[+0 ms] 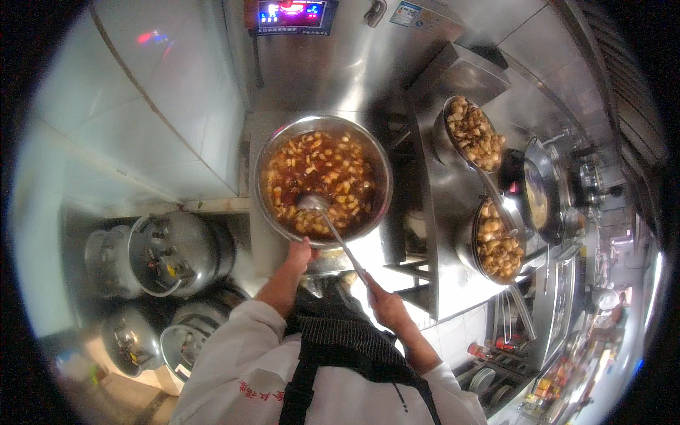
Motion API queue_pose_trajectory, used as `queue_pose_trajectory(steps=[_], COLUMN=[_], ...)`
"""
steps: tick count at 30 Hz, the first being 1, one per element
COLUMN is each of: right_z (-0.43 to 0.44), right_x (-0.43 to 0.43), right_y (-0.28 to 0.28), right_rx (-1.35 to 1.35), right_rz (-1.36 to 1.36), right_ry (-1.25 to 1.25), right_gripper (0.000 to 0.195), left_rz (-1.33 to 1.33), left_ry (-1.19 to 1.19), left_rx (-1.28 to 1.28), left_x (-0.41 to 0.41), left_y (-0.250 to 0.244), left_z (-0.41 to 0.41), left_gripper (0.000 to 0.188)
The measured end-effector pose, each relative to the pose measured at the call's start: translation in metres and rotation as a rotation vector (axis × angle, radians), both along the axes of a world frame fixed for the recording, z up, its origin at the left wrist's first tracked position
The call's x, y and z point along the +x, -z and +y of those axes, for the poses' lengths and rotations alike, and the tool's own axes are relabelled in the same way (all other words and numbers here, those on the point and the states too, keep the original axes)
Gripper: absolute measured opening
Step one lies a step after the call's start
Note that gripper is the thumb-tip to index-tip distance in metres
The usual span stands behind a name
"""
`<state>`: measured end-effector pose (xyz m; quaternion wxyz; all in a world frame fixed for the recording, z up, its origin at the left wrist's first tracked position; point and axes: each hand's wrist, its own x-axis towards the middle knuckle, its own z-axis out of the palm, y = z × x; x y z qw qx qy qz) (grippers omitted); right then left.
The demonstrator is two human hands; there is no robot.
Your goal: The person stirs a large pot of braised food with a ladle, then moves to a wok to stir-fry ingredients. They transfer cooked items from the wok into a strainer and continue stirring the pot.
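Note:
A large round steel pot (389,183) stands before me, filled with pale chunks in a reddish-brown broth (324,172). My right hand (388,305) is closed round the long handle of a metal ladle (342,241), whose bowl rests at the broth's surface in the lower left part of the pot. My left hand (302,254) is at the near rim of the pot, its thumb on the edge; the other fingers are hidden below the rim.
Two steel bowls of browned chunks (475,135) (499,244) stand on the steel counter (443,207) at right, with a wok (539,191) beyond. Several gas cylinders (180,255) stand at lower left. A tiled wall (159,106) rises at left; a lit control panel (291,15) is above the pot.

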<state>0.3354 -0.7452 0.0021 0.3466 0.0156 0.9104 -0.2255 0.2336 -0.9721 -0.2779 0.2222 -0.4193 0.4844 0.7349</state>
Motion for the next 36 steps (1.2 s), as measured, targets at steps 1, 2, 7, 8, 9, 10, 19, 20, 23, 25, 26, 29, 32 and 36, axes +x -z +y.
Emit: queue_pose_trajectory(steps=[1, 2, 7, 8, 9, 10, 19, 20, 23, 25, 26, 29, 32, 36], right_z=[0.006, 0.014, 0.041, 0.042, 0.044, 0.047, 0.017, 0.01, -0.009, -0.027, -0.027, -0.037, -0.043, -0.037], right_x=[0.005, 0.01, 0.029, 0.031, 0.033, 0.032, -0.059, -0.073, -0.1, -0.11, -0.109, -0.1, -0.087, -0.067], right_y=[-0.005, -0.005, -0.01, -0.007, 0.002, 0.011, 0.075, 0.079, 0.092, 0.087, 0.102, 0.117, 0.102, 0.075], right_rx=[0.037, 0.081, 0.207, 0.235, 0.265, 0.297, 0.112, 0.089, -0.091, -0.046, -0.11, -0.218, -0.235, -0.289], right_rz=[-0.031, 0.004, 0.097, 0.107, 0.119, 0.131, 0.244, 0.247, 0.303, 0.277, 0.294, 0.341, 0.276, 0.202], right_ry=[0.019, 0.01, 0.002, 0.018, 0.035, 0.057, 0.191, 0.189, 0.198, 0.178, 0.174, 0.14, 0.112, 0.141], right_gripper=[0.057, 0.057, 0.062, 0.062, 0.063, 0.063, 0.065, 0.064, 0.059, 0.058, 0.058, 0.058, 0.058, 0.058], left_rz=[-0.017, -0.034, -0.004, -0.03, -0.029, -0.027, -0.016, -0.01, 0.019, 0.03, 0.035, -0.024, -0.05, 0.035], left_ry=[-0.041, -0.083, -0.009, 0.0, -0.017, -0.028, 0.009, 0.014, 0.052, 0.023, 0.012, 0.067, -0.026, 0.019], left_rx=[-0.006, -0.013, 0.078, 0.1, 0.094, 0.089, 0.084, 0.082, 0.108, 0.098, 0.095, 0.092, 0.064, 0.077], left_x=[0.0, 0.001, 0.001, 0.001, 0.001, -0.001, -0.006, -0.006, -0.003, -0.002, -0.002, -0.005, -0.005, 0.0], left_y=[0.008, 0.015, -0.019, -0.016, -0.02, -0.028, -0.034, -0.033, -0.021, -0.027, -0.031, -0.036, -0.045, -0.035], left_z=[0.002, 0.002, -0.003, -0.005, -0.004, -0.001, -0.005, -0.005, -0.01, -0.006, -0.004, -0.005, 0.0, -0.006], left_gripper=[0.036, 0.036, 0.041, 0.042, 0.043, 0.043, 0.039, 0.037, 0.032, 0.033, 0.033, 0.041, 0.049, 0.052])
